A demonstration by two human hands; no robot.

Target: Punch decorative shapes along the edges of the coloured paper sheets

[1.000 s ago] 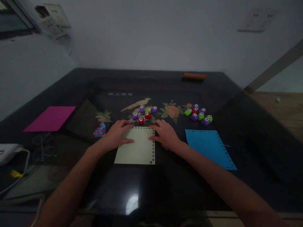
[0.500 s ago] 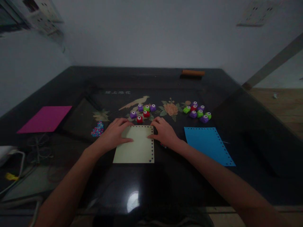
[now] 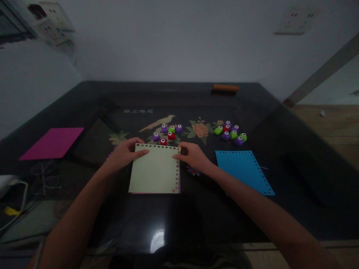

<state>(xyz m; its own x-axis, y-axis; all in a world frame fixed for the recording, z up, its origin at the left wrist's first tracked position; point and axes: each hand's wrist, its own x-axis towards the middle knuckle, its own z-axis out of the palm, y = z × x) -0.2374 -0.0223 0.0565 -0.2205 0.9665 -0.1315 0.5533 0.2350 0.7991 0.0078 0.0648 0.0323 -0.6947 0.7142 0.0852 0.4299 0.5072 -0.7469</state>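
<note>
A pale yellow sheet (image 3: 155,170) with small punched holes along its top and right edges is held at its two far corners. My left hand (image 3: 123,153) pinches the far left corner and my right hand (image 3: 193,155) pinches the far right corner. The far edge is raised off the dark table (image 3: 179,220) and the near edge rests on it. A thin pink edge shows under the sheet's near side. Behind the sheet stands a cluster of small purple, green and red punches (image 3: 167,133).
A blue sheet (image 3: 243,170) with punched edges lies to the right, a magenta sheet (image 3: 52,142) to the far left. A second group of punches (image 3: 230,133) sits at centre right. Confetti bits (image 3: 193,171) lie under my right wrist. An orange bar (image 3: 226,87) lies at the back; cables (image 3: 17,201) at left.
Both hands went from lying flat on the yellow sheet to gripping its far corners, and the far edge has lifted off the table. The camera tilted slightly.
</note>
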